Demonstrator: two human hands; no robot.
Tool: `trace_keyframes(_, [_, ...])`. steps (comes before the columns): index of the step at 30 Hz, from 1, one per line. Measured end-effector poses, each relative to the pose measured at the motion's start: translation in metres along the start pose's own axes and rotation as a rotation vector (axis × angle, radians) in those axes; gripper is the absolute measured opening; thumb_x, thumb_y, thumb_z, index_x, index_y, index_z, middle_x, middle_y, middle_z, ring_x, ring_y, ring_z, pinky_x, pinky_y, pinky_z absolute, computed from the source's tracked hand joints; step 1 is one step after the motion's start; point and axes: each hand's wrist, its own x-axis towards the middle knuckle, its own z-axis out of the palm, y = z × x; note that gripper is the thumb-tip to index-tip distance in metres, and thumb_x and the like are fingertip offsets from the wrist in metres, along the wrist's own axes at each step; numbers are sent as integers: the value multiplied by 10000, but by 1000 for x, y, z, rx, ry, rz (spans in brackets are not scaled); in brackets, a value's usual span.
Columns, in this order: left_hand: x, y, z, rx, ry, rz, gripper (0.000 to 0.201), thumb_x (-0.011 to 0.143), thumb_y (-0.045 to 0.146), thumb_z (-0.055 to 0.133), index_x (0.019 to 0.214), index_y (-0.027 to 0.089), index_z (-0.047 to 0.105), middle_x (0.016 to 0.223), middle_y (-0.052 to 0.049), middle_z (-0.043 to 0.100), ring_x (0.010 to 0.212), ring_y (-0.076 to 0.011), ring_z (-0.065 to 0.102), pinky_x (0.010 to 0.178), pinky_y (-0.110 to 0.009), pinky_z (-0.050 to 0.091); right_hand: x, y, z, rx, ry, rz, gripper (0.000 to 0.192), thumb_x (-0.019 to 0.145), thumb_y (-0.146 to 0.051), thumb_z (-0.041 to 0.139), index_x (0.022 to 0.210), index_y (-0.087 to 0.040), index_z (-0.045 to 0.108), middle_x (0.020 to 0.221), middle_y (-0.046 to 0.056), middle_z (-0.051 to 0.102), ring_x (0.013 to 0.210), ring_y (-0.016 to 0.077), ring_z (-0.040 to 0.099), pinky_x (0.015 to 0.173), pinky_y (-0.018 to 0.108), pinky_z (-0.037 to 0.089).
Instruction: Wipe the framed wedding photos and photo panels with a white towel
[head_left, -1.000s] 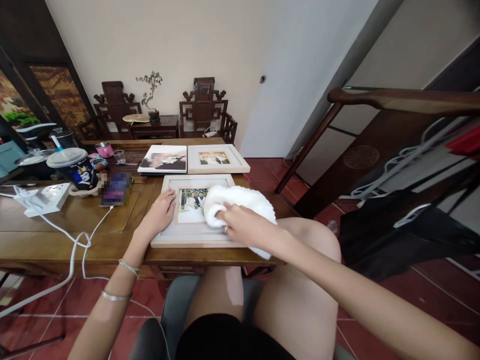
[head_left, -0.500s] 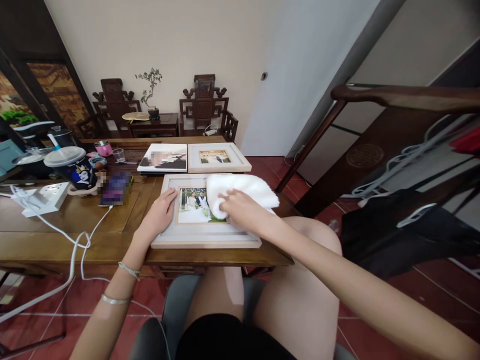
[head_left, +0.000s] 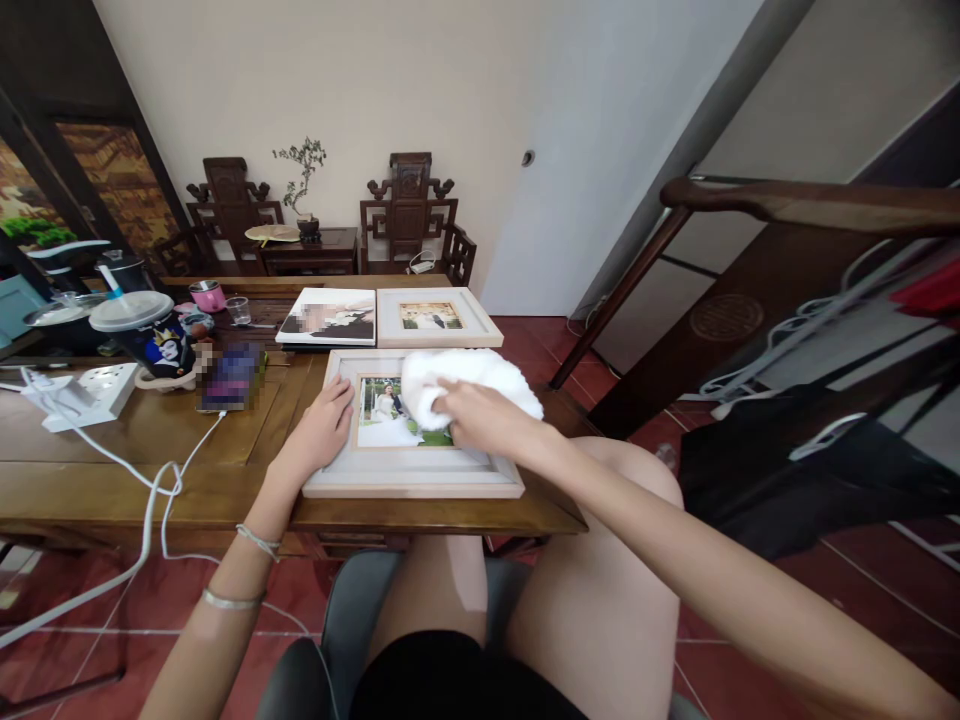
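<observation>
Lying flat, pale-framed photo (head_left: 390, 470), white cloth (head_left: 472, 378) atop

Big dark wooden table (head_left: 150, 440) here, pretty cluttered. Near the front edge lies a pale picture frame (head_left: 412, 470) flat on the wood. Behind it sit a second framed photo (head_left: 435, 316) and a photo print (head_left: 328, 316) side by side, touching. Off to the left there's a white power strip (head_left: 82, 392) with a white cable (head_left: 161, 480) trailing over the edge, a phone (head_left: 231, 376), a dark cup with a lid and straw (head_left: 146, 335), a pink pot (head_left: 208, 296) and a small clear glass (head_left: 238, 311).
</observation>
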Motion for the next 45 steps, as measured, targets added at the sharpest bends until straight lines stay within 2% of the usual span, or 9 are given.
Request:
trace_keyframes(5, [-1,0,-1,-2,-12,-8,457,925,265,321,1304,90,507,1434,-164,447,1392,-274,316,1094,-496,345,49,43,12,-193,181,2,361,752,23,467,1016,-83,690,1403,177,465,1242,332,437,959,406,380])
trace_keyframes(8, [0,2,-2,-13,-11,-18,470,924,274,321,1306,74,507,1431,-172,450,1392,-279,316,1093,-492,349,55,41,20,-238,141,-47,346,753,34,459,977,-73,700,1352,198,507,1177,324,488,970,414,367])
trace_keyframes(17, [1,-1,4,-15,18,-30,474,921,281,325,1303,73,512,1421,-170,464,1388,-263,325,1106,-476,338,-38,-28,-22,-101,-154,-142,294,724,-1,452,806,-124,707,827,139,695,781,245,642,650,305,400])
trace_keyframes(21, [1,-1,3,-9,23,-23,467,919,274,327,1298,77,516,1413,-171,473,1384,-264,332,1103,-472,342,-49,-44,-35,-6,-171,-189,316,697,-5,441,814,-143,700,812,121,700,732,237,648,607,298,391])
trace_keyframes(26, [0,-1,3,-9,15,-11,460,931,283,318,1299,92,516,1425,-162,461,1385,-263,331,1101,-480,341,-10,-22,4,41,29,-128,401,717,7,439,1005,-109,692,1227,194,598,1081,285,587,850,353,447])
trace_keyframes(29, [0,-2,3,-11,25,2,447,934,287,323,1297,115,519,1418,-153,472,1383,-263,336,1099,-488,340,27,6,24,-6,149,-61,451,725,27,452,1111,-79,660,1448,192,408,1315,314,387,1065,428,303])
trace_keyframes(35, [1,-2,1,-2,15,21,464,930,281,327,1284,55,524,1396,-190,486,1376,-281,345,1123,-467,311,67,30,30,-131,151,-28,457,741,29,457,1141,-76,652,1482,167,373,1324,366,324,1050,520,267])
trace_keyframes(40, [1,-2,2,-5,16,-2,465,932,283,325,1297,66,515,1414,-177,469,1382,-274,336,1115,-470,324,21,1,13,-131,30,-156,348,742,15,457,965,-91,702,1353,195,513,1152,329,505,917,429,384])
trace_keyframes(45, [1,-3,3,-11,15,-6,469,931,287,323,1300,68,512,1419,-175,464,1388,-270,323,1115,-473,320,-37,-32,-32,11,-228,-224,306,720,25,441,796,-131,693,866,136,694,804,237,641,648,287,396])
